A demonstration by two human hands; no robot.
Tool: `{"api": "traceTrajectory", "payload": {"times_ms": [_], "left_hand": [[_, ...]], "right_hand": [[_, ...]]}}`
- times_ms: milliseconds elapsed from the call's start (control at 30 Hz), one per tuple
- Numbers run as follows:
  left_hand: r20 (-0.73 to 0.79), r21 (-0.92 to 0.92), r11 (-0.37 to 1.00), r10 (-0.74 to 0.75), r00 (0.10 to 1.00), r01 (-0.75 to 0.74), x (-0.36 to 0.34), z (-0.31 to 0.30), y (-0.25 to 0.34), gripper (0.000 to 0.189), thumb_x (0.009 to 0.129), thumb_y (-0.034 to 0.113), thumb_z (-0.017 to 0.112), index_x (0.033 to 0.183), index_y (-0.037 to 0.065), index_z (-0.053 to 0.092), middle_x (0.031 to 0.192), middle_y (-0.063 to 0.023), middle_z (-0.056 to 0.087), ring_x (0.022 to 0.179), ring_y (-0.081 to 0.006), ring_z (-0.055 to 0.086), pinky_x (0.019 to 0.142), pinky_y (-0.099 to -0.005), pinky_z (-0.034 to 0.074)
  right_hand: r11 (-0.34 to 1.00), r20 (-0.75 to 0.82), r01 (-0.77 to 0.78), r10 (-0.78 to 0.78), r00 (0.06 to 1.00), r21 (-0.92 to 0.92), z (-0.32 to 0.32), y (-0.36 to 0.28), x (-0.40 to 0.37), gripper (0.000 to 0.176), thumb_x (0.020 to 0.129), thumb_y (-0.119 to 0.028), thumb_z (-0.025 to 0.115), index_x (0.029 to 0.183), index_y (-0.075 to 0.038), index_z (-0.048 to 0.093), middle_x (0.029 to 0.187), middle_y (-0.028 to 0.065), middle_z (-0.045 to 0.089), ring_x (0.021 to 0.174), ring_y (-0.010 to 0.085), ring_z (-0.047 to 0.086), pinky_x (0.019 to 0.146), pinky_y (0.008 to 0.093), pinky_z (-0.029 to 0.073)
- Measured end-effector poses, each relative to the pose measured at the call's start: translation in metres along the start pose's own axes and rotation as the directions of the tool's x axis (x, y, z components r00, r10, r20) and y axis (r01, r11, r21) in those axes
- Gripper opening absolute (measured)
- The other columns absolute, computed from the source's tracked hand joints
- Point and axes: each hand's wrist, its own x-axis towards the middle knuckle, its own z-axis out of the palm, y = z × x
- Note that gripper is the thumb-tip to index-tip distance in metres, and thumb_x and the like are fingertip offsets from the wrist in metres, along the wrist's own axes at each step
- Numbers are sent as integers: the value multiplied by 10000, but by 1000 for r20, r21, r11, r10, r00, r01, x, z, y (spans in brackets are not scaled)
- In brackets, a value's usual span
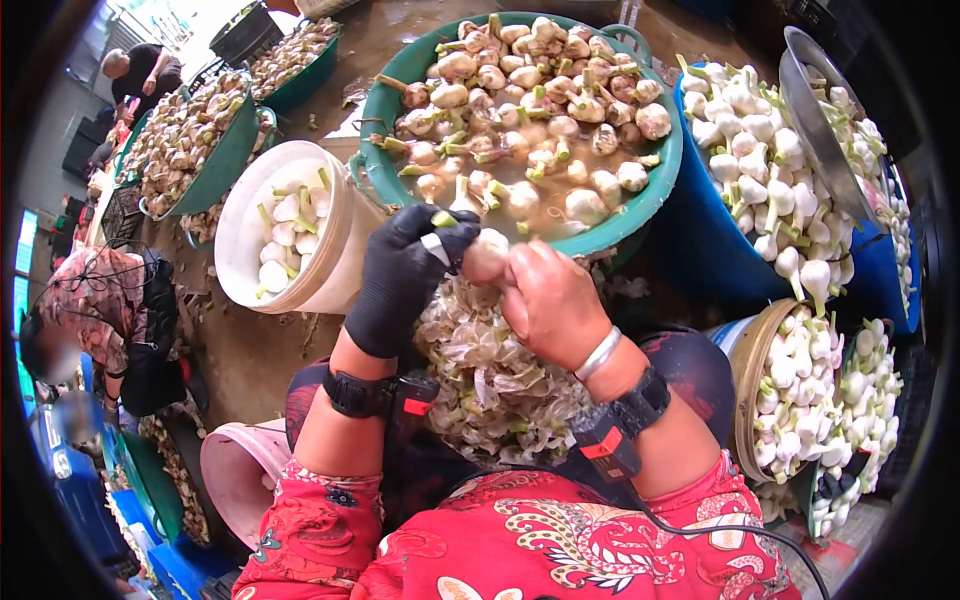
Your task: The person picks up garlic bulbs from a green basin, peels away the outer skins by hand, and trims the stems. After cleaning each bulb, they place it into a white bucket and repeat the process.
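Note:
A pale garlic bulb (486, 256) is held between my two hands, just in front of the green tub's near rim. My left hand (405, 265), in a black glove with a white band on one finger, is closed round the bulb's stem side. The bare fingers of my right hand (556, 303) are pinched against the bulb's other side. Beyond them, the green tub (668, 190) holds brownish water and many unpeeled garlic bulbs. Below my hands lies a heap of loose garlic skins (495, 375).
A white bucket (335, 220) with peeled bulbs stands left. On the right are a blue tub (715, 190) of white garlic, a metal basin (815, 130) and another full bucket (745, 390). A pink bucket (235, 470) sits lower left. Two people (100, 300) (145, 75) are at far left.

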Motion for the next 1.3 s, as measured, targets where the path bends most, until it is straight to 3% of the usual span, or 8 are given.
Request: {"api": "traceTrajectory", "payload": {"times_ms": [167, 267, 333, 467, 667, 900, 1133, 1300], "left_hand": [[32, -573, 801, -192, 981, 176, 8, -20, -11, 221, 919, 192, 563, 1027, 2, 595, 794, -73, 632, 647, -137, 607, 606, -291, 509], [-48, -186, 981, 51, 998, -59, 5, -24, -10, 203, 929, 159, 538, 1034, -5, 597, 849, -94, 641, 707, -162, 621, 640, -309, 526], [204, 773, 426, 536, 820, -470, 3, -52, 16, 302, 836, 33, 607, 1134, -11, 584, 851, -64, 623, 775, -149, 624, 703, -297, 526], [-313, 459, 876, 314, 896, -147, 13, -150, 2, 283, 836, 33, 611, 1113, -26, 608, 1016, -107, 640, 927, -171, 611, 836, -288, 482], [173, 750, 592, 256, 951, -296, 40, -87, 2, 219, 808, 92, 628, 1006, 12, 672, 936, -178, 668, 910, -277, 638, 832, -356, 476], [180, 833, 552, -316, 932, 27, 135, -5, -89, 385, 711, 224, 698, 954, -56, 595, 810, -200, 663, 759, -315, 658, 707, -411, 521], [265, 622, 763, -417, 870, 176, 137, -1, -99, 197, 745, 165, 712, 920, 77, 693, 690, -90, 652, 539, -180, 596, 521, -317, 484], [240, 378, 880, -392, 888, 286, 117, 1, -91, 356, 763, 204, 715, 1086, 63, 663, 845, -44, 677, 681, -122, 598, 631, -264, 483]], "right_hand": [[943, 185, -300, 324, 928, -145, 8, 17, -16, 114, 690, -88, 601, 795, -52, 577, 776, 175, 595, 745, 372, 594, 675, 445, 488], [950, 432, -304, 246, 868, 68, 7, 9, -15, 68, 698, -102, 593, 748, -59, 611, 750, 188, 615, 741, 380, 606, 670, 446, 486], [941, 642, -307, 148, 753, 144, 10, 2, -16, 102, 705, -121, 576, 754, -65, 646, 751, 190, 631, 753, 380, 615, 678, 456, 487], [952, 674, -278, 121, 729, 130, 9, 6, -13, 124, 715, -132, 574, 772, -69, 664, 766, 184, 640, 758, 377, 619, 686, 455, 494], [959, 648, -284, 215, 731, 3, 11, -2, -5, 163, 681, -148, 596, 774, -39, 673, 785, 199, 646, 773, 368, 633, 703, 448, 505], [972, 782, -217, 202, 589, -87, 9, 9, -21, 155, 678, -137, 581, 744, -27, 668, 732, 216, 630, 699, 390, 614, 685, 448, 502], [930, 185, -367, 362, 914, -6, -7, 25, -10, 176, 746, -161, 578, 834, -13, 614, 797, 193, 633, 757, 395, 605, 709, 475, 491], [827, 132, -494, 477, 869, 268, -7, 34, -10, 243, 745, -110, 680, 952, 9, 630, 845, 157, 666, 778, 236, 663, 725, 319, 518]]}}
